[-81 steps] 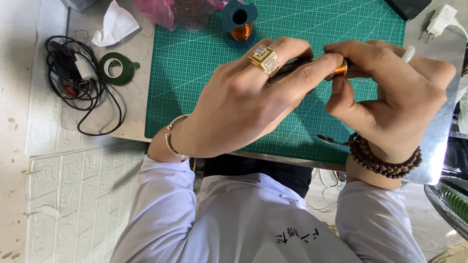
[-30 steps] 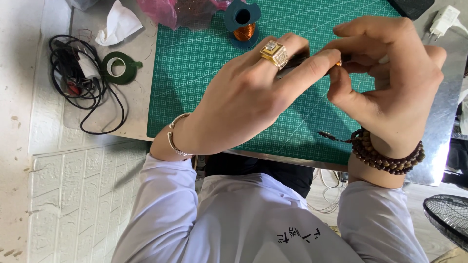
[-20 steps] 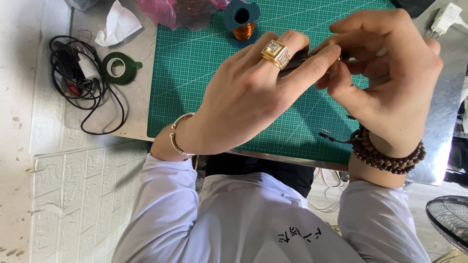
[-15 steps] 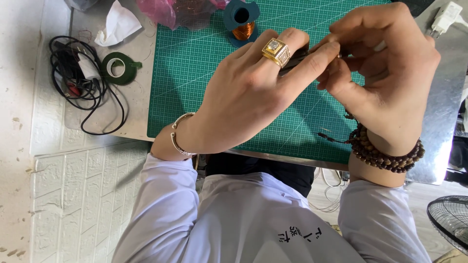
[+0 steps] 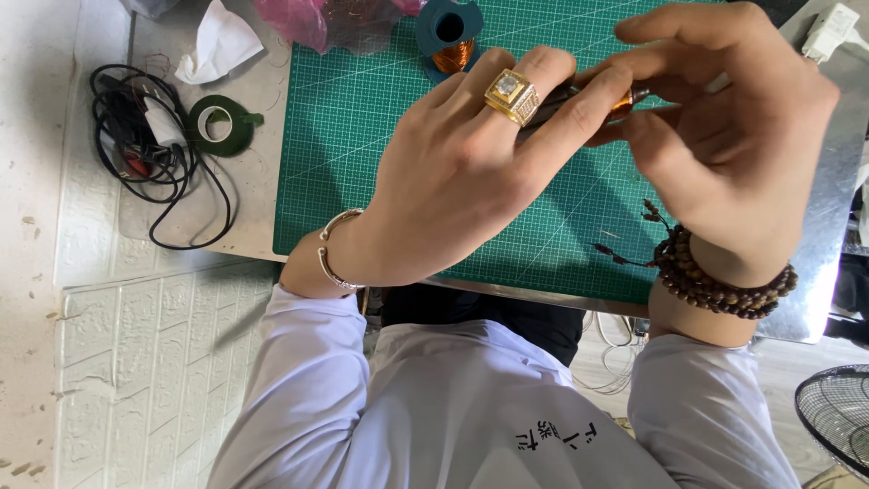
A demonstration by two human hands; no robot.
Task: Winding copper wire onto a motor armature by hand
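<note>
My left hand [image 5: 462, 172], with a gold ring and a thin bracelet, is closed around a small dark rod wound with copper wire [image 5: 623, 101], held above the green cutting mat [image 5: 362, 136]. My right hand [image 5: 733, 154], wearing a brown bead bracelet, pinches the same piece from the right side with thumb and fingers. Most of the piece is hidden between my fingers. A spool of copper wire [image 5: 450, 41] on a dark teal bobbin stands at the far edge of the mat.
A roll of green tape [image 5: 217, 122] and a tangle of black cable [image 5: 149, 154] lie left of the mat. A crumpled white tissue [image 5: 217, 41] and pink plastic bag [image 5: 317, 18] sit at the back. A white plug [image 5: 828, 27] is at far right, a fan grille [image 5: 837, 417] below right.
Both hands have lifted slightly and my right hand's fingers have shifted around the wound piece. The view has drifted a little; nothing on the table has moved.
</note>
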